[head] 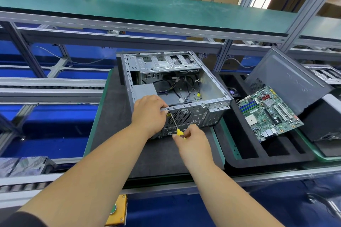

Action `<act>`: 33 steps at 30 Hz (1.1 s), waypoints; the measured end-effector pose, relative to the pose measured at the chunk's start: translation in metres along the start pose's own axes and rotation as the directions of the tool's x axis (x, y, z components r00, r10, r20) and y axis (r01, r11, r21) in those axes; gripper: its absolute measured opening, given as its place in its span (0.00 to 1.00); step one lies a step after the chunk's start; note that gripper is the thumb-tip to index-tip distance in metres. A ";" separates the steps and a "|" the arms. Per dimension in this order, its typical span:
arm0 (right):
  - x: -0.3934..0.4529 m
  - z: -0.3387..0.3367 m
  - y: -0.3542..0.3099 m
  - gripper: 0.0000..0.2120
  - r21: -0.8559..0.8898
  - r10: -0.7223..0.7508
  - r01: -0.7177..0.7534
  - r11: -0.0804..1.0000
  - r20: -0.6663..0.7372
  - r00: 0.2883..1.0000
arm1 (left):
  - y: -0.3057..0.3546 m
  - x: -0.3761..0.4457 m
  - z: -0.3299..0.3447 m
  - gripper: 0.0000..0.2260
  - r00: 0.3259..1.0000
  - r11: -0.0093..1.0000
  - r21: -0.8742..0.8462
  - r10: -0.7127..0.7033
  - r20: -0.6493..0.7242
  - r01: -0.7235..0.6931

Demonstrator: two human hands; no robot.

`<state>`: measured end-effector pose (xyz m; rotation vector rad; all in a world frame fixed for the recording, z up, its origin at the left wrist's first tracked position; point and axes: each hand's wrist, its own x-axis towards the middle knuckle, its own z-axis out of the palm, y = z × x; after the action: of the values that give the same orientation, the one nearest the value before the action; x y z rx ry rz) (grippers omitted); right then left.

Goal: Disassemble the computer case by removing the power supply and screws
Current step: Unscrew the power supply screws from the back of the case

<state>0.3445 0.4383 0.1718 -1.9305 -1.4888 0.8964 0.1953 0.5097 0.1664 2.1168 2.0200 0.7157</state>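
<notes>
An open grey computer case (212,83) lies on its side on a dark mat (114,134), its rear panel facing me. The grey power supply (144,91) sits in the case's near left corner, with loose cables beside it. My left hand (149,114) grips the top rear edge of the case above the fan grille (181,117). My right hand (191,140) pinches the yellow handle of a screwdriver (178,131). Its shaft slants up and left to the rear panel, next to my left fingers. The screw at the tip is hidden.
A green motherboard (267,112) leans in a black foam tray (245,153) to the right. A grey side panel (287,79) stands behind it. A green shelf (147,9) runs overhead. A yellow box (118,210) sits at the bench's front edge.
</notes>
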 end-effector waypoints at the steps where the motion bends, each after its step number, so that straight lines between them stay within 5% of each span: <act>1: -0.002 0.000 -0.002 0.13 -0.195 -0.090 0.080 0.977 -0.039 0.995 | 0.000 -0.001 0.000 0.09 1.000 1.000 0.001 0.001 -0.003 -0.001; 3: -0.005 -0.001 -0.006 0.11 -0.444 -0.211 0.163 0.881 -0.060 0.976 | 0.000 -0.002 0.000 0.09 1.000 1.000 -0.012 -0.003 -0.011 0.003; 5: -0.007 -0.001 -0.009 0.13 -0.500 -0.241 0.189 0.845 -0.041 0.970 | 0.000 -0.003 0.000 0.09 1.000 0.999 -0.038 -0.016 -0.016 0.016; 7: -0.003 -0.001 -0.009 0.14 -0.369 -0.136 0.138 0.919 0.031 0.990 | 0.001 -0.003 0.000 0.09 1.000 0.999 -0.036 -0.019 -0.007 0.019; 9: 0.002 -0.003 -0.010 0.12 0.087 0.089 -0.109 0.990 0.208 0.974 | 0.001 -0.002 0.000 0.10 1.000 1.000 -0.013 -0.011 0.006 0.011; 11: 0.000 -0.003 -0.007 0.13 0.488 0.233 -0.497 0.717 0.505 0.831 | 0.001 0.000 -0.001 0.10 1.000 1.000 0.001 -0.011 0.015 0.011; 14: -0.003 -0.003 0.001 0.23 0.653 0.137 -0.700 0.290 0.695 0.706 | 0.002 0.001 0.000 0.09 0.999 1.000 -0.008 -0.025 0.023 0.025; 17: -0.007 0.000 0.004 0.22 0.681 0.099 -0.704 0.202 0.701 0.706 | 0.002 0.001 0.000 0.09 1.000 1.000 -0.005 -0.021 0.012 0.021; 21: -0.008 0.009 0.003 0.22 0.657 0.216 -0.589 0.471 0.561 0.799 | 0.001 0.000 0.001 0.09 1.000 1.000 0.006 -0.014 0.009 0.014; 26: 0.001 0.008 0.001 0.21 0.323 0.275 -0.368 0.872 0.298 0.914 | 0.001 0.000 0.002 0.09 1.000 1.000 0.005 -0.010 -0.003 0.010; 33: 0.001 -0.008 0.001 0.20 0.024 0.082 -0.086 0.996 0.151 0.985 | 0.001 -0.001 0.002 0.09 1.000 1.000 0.008 0.000 -0.018 0.000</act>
<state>0.3510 0.4387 0.1758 -1.9536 -1.4768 1.1168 0.1970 0.5089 0.1650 2.1226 2.0353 0.7295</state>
